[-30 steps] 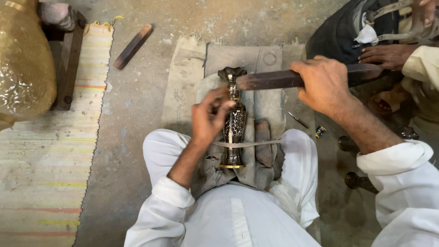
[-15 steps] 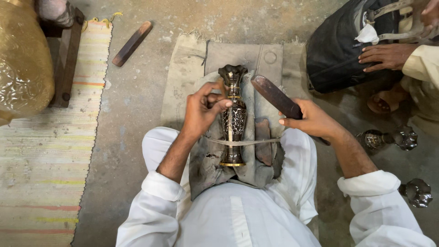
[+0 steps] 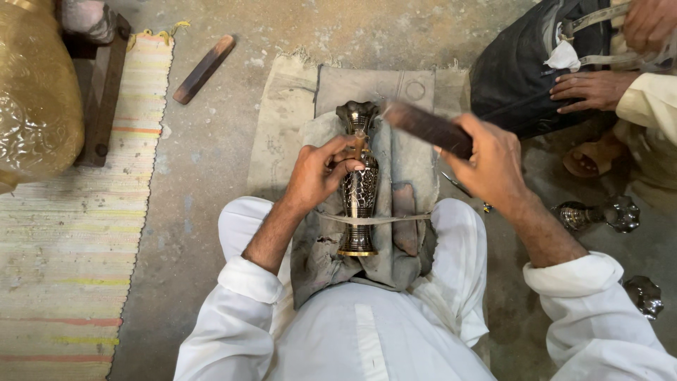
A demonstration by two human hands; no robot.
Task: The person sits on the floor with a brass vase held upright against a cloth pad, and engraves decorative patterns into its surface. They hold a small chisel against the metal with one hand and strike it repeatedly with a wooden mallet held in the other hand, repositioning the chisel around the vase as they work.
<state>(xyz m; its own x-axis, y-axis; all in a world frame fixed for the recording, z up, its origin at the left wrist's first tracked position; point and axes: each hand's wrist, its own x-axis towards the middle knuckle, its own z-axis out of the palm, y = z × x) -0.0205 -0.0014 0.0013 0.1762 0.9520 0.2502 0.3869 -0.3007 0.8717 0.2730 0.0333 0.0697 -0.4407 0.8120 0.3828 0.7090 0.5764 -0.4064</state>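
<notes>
lap: person seated on the floor in white clothes, knees apart, grey padded cloth point(image 3: 405, 240) bunched between the thighs
vase: engraved dark metal vase point(image 3: 358, 190) with brass-coloured base lies lengthwise on that cloth, base toward the body, flared mouth pointing away
strap: thin pale strap point(image 3: 395, 218) crosses the vase just above its base, pinning it to the cloth
left hand: left hand point(image 3: 317, 173) is closed on the vase neck; fingers pinch a small brownish tool point(image 3: 358, 144) whose tip touches the neck. Kind of tool: cannot tell, mostly hidden
right hand: right hand point(image 3: 490, 166) just right of the vase, fist wrapped around a dark flat wooden bar point(image 3: 425, 128); bar is motion-blurred, its free end hangs just right of the vase mouth, not touching it as far as I can see
mat: worn tan mat point(image 3: 282, 120) under the cloth, reaches beyond the vase mouth
small vases: two more dark metal vases on the bare floor well right of the vase, one on its side point(image 3: 596, 214), one at the frame edge point(image 3: 643, 295)
rug: striped woven rug point(image 3: 63, 240) well left of the vase
big pot: large embossed brass vessel point(image 3: 35, 92) far left of the vase, over the rug's far end, beside a dark wooden frame point(image 3: 102, 99)
spare bar: second wooden bar point(image 3: 204, 69) on the concrete, up-left of the vase, untouched
other person: beyond and right of the vase, another person's hand point(image 3: 592, 88) rests on a black bag point(image 3: 522, 77); a second hand point(image 3: 649, 21) at the top corner
</notes>
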